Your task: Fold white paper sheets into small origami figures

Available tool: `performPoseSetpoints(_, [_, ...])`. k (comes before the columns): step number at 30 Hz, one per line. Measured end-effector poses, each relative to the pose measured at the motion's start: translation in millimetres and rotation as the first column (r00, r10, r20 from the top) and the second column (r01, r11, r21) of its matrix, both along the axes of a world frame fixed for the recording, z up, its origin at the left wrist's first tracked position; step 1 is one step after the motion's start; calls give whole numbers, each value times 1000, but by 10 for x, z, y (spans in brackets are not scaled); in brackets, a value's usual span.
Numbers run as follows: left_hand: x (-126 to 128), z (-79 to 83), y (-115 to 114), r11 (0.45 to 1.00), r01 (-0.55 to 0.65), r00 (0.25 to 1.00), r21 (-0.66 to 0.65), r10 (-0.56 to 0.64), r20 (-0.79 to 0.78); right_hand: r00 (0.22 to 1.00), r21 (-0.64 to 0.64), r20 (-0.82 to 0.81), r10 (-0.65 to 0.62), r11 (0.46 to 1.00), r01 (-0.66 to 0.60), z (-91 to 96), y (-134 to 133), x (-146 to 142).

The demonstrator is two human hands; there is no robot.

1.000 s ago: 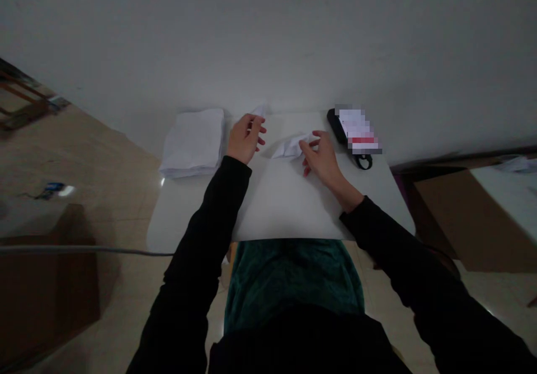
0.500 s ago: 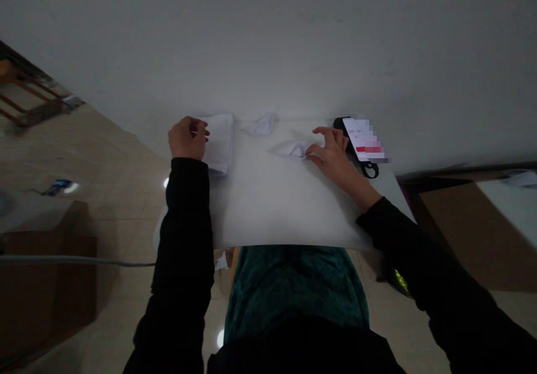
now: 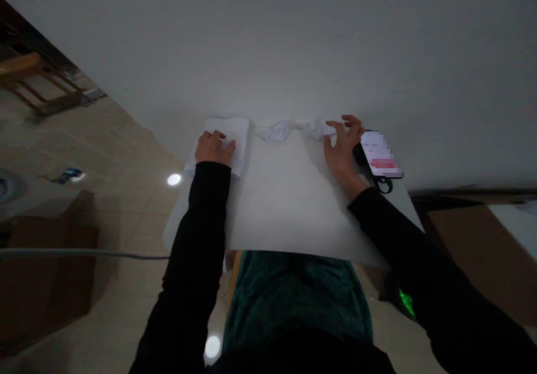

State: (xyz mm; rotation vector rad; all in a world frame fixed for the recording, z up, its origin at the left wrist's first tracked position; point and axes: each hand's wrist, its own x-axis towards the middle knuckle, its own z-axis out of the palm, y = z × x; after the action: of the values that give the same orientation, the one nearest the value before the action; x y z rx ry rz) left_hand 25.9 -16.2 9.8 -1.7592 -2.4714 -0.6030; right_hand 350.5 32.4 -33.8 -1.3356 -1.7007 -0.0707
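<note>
My left hand (image 3: 215, 148) rests on a stack of white paper sheets (image 3: 238, 135) at the left of the white table. Its fingers are bent, with the thumb apart from them. Along the wall lies a small folded or crumpled white paper piece (image 3: 277, 131). Just right of it is a second such piece (image 3: 316, 129), beside the fingertips of my right hand (image 3: 343, 142). That hand is open, fingers spread, with nothing seen in its grasp; whether a fingertip still touches the paper I cannot tell.
A phone (image 3: 381, 153) with a lit screen and a black strap lies at the table's right (image 3: 289, 217). The wall (image 3: 268, 44) borders the back edge. Cardboard boxes (image 3: 50, 284) stand on both sides, and a grey cable (image 3: 84, 254) runs in from the left. A wooden stool (image 3: 25, 69) is far left.
My right hand has moved the second paper piece back towards the wall, beside the first, and opened. My left hand has come down onto the paper stack. The view has shifted slightly.
</note>
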Motion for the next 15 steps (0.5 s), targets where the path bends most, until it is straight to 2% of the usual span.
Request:
performPoseSetpoints(3, [78,39,-51,999,21,998,-29,-22,-52,993,-6,-88,74,997,-75,-28,-261,-66])
performPoseSetpoints(5, [127,78,-81,998,1,999,-70,-3,-40,980,-28,-80,183,982,-185,-60,-423,-93])
performPoseSetpoints(7, [156,97,-94,996,-17,1000,-92,16,-11,971,-39,-73,228,972,-231,-84,-521,-109])
performPoseSetpoints(15, [275,-20,-79,990,-68,998,-122,66,-19,953,-8,-96,286,958,-288,-110,-477,-111])
